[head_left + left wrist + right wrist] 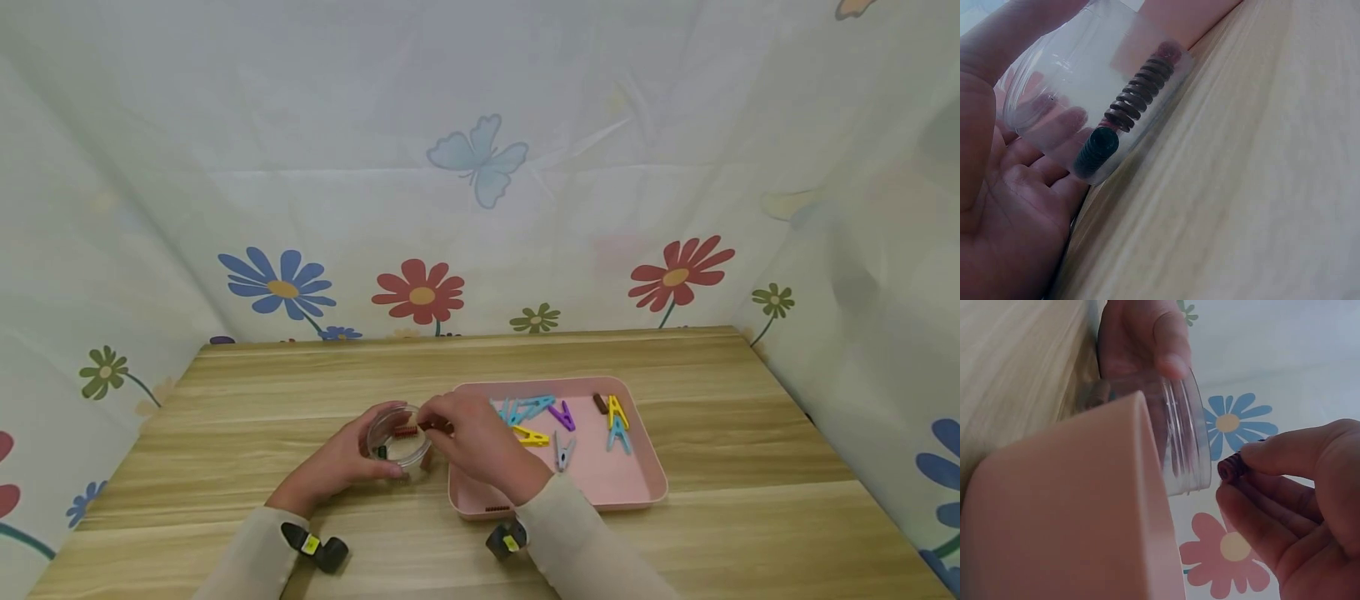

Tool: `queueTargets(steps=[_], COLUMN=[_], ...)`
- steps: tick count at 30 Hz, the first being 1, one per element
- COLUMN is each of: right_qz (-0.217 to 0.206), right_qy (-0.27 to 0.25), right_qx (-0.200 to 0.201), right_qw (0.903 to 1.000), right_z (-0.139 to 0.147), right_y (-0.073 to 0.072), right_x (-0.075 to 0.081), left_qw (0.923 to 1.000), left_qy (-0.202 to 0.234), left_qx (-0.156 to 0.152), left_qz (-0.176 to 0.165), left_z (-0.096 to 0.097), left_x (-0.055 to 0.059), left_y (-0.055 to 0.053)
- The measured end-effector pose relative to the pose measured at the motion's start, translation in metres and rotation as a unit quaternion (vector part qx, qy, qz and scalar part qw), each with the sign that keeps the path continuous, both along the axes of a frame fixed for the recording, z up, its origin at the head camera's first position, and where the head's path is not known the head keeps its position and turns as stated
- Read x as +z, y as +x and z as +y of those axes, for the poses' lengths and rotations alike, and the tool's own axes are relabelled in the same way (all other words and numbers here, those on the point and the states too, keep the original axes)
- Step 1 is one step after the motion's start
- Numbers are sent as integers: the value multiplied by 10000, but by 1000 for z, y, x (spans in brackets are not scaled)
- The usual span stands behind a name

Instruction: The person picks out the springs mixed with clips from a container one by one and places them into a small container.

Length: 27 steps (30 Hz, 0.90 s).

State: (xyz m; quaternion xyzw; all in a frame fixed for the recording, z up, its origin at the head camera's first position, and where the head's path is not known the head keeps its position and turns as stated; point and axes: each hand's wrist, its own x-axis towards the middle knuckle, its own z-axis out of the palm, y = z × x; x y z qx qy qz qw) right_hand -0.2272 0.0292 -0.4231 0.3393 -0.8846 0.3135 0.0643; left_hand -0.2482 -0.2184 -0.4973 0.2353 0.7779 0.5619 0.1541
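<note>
My left hand (pixel 348 450) grips a clear plastic jar (pixel 1063 72), with thumb and fingers round its side. Inside the jar lie a reddish-brown coil spring (pixel 1138 92) and a dark green coil spring (pixel 1097 149). In the head view the brown one shows as a red coil across the jar's bottom. At the jar's open mouth, my right hand (pixel 476 437) pinches another dark red coil spring (pixel 1231 467) between thumb and fingertips. That spring is apart from the rim in the right wrist view.
A pink tray (pixel 651 467) stands right of the jar, partly under my right forearm. It holds several blue, yellow, purple and grey clothespins (pixel 564 452). A brown spring (pixel 601 403) lies at its back right, a red spring (pixel 497 508) along its front wall.
</note>
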Motion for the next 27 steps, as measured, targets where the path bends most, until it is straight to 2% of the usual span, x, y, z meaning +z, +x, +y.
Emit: queueTargets(steps=[12,21,27], right_qz=[298,212,101], right_qy=[-350,-212,-158], right_qx=[0,57,20], right_qw=[9989,9995,9998], right_z=[-5,-8,-8], right_y=[4,4,6], right_x=[-5,-13,-10], left_qw=[10000,9998,9997], left_qy=[-69,-173,-159], left_qx=[48,96,124], left_qz=[30,99,126], left_z=[0,0,1], left_x=[0,1,2], left_y=[-1,0,1])
